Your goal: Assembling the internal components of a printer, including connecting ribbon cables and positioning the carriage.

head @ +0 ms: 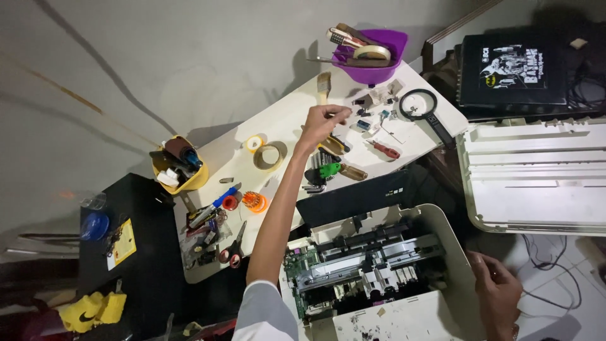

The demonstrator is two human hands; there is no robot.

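Note:
An opened printer [372, 265] with a cream casing lies in front of me, its rollers, metal frame and green circuit board exposed. My left hand [325, 121] reaches out over the white table [284, 126], fingertips pinched together beside several small parts [372, 110]. I cannot see anything between the fingers. Just below that hand lie a green-handled hex key set [322, 172] and a screwdriver [384, 149]. My right hand [495, 287] rests at the printer's right rim with loose fingers, holding nothing.
A purple bowl of tools [371, 53], a magnifying glass [424, 107], tape rolls [268, 155], a yellow tool cup [177, 165], scissors [237, 243] and a removed cream printer cover [536, 177] surround the work. A black stand [136, 252] sits left; cables [555, 271] trail right.

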